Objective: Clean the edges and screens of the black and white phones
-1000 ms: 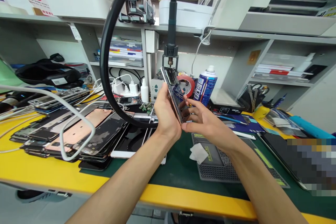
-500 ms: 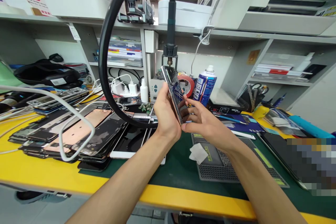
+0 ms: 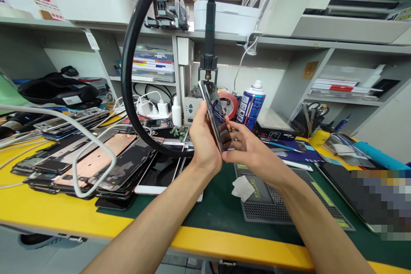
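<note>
Yellow bench [image 3: 224, 242], phone [image 3: 213, 109], illegible can label [image 3: 251, 106]

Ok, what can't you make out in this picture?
In the head view:
Back of the phone: hidden by the left hand.
Small print on the spray can: too tiny.
Part of the gray mat: behind the right forearm.
Right side of the dark panel: pixelated.
</note>
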`<state>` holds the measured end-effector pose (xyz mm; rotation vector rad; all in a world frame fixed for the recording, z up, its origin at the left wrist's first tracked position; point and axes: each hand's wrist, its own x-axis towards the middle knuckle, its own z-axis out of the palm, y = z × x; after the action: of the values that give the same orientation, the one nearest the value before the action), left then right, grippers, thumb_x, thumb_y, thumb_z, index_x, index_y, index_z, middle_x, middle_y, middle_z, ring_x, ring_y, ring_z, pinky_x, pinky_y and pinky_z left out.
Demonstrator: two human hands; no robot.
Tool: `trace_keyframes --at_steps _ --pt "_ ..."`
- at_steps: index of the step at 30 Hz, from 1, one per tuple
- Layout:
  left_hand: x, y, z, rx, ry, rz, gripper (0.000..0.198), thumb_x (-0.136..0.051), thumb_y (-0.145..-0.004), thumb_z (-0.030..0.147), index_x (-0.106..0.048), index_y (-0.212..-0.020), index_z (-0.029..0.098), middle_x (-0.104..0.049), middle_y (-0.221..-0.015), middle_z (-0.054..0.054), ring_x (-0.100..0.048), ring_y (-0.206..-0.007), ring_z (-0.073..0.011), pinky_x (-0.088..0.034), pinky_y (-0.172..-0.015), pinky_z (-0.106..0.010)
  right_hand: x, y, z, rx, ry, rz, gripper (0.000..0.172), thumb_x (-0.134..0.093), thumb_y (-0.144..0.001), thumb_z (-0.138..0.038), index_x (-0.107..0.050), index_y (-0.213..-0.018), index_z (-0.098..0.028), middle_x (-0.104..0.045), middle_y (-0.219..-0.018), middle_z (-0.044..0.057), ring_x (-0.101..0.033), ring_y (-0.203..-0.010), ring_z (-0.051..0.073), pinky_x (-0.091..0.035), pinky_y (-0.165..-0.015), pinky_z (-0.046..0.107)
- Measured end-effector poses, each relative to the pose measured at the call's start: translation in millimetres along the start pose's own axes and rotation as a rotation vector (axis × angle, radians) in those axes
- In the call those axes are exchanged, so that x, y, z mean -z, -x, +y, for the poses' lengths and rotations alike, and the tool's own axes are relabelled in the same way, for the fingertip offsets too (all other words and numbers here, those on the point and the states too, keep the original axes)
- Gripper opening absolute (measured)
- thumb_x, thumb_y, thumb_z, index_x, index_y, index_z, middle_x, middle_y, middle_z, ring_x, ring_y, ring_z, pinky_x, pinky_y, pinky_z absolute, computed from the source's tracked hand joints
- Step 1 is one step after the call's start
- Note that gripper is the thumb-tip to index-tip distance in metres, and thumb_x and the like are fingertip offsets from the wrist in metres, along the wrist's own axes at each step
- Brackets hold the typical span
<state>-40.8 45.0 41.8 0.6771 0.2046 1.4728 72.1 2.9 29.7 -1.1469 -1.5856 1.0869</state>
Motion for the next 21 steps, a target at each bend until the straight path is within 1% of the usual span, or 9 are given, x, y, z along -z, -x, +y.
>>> trace_keyframes --at_steps 6,12,17,21 --pt "1.4 0.3 -1.0 -0.03 -0.043 -0.004 0.04 -0.04 -0.098 0.044 -0.067 -0.083 0.019 -0.068 -0.078 -0.005 -0.068 -0.088 -0.0221 -0.055 -0.077 -0.031 -1.0 0.5 -2.9 -0.026 -0.001 -0.007 0.085 -0.071 -0.076 -0.022 -0.028 -0.149 -0.028 -0.053 -0.126 0.011 -0.061 -0.104 0.025 -0.051 -0.082 0.039" --pt "2.3 -0.4 -1.9 -0.038 -0.074 0.001 0.038 -0.042 -0.097 0.046 -0.066 -0.084 0.019 -0.068 -0.079 -0.006 -0.068 -0.09 -0.024 -0.055 -0.077 -0.033 -0.4 1.3 -4.0 -0.026 -0.01 -0.003 0.084 -0.07 -0.076 -0.021 -0.027 -0.149 -0.027 -0.054 -0.126 0.01 -0.06 -0.103 0.024 -0.051 -0.082 0.038" --pt "1.5 -0.5 -1.8 -0.002 -0.058 -0.002 0.042 -0.038 -0.098 0.047 -0.066 -0.086 0.019 -0.067 -0.075 -0.005 -0.068 -0.087 -0.0232 -0.056 -0.076 -0.033 -4.2 0.6 -4.1 -0.023 -0.008 0.004 0.085 -0.07 -0.077 -0.02 -0.026 -0.15 -0.026 -0.054 -0.126 0.011 -0.061 -0.102 0.024 -0.051 -0.082 0.038" --pt "-0.1 -0.3 0.9 0.017 -0.038 0.019 0.042 -0.036 -0.099 0.044 -0.064 -0.081 0.019 -0.066 -0.074 -0.005 -0.069 -0.084 -0.0218 -0.056 -0.075 -0.03 -2.7 1.9 -6.8 -0.015 0.026 -0.006 0.083 -0.069 -0.078 -0.022 -0.027 -0.149 -0.026 -0.055 -0.127 0.012 -0.061 -0.103 0.023 -0.052 -0.083 0.038"
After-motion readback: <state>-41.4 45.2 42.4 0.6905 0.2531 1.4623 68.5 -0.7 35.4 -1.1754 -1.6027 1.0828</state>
